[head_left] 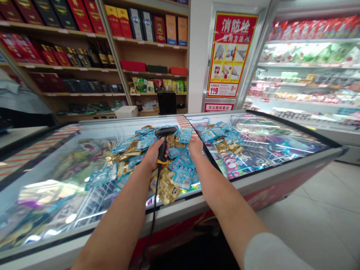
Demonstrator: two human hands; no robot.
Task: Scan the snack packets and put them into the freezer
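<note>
"Doing what with the left hand?"
"Gripping a black scanner over packets heaped on the freezer."
"With the right hand?"
"Pinching a blue packet at the scanner's three o'clock."

Black corded scanner, upright; blue packet near it; blue and gold packets heaped.

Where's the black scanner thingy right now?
In the head view, the black barcode scanner is just left of centre, gripped in the left hand over the blue and gold packets.
</note>
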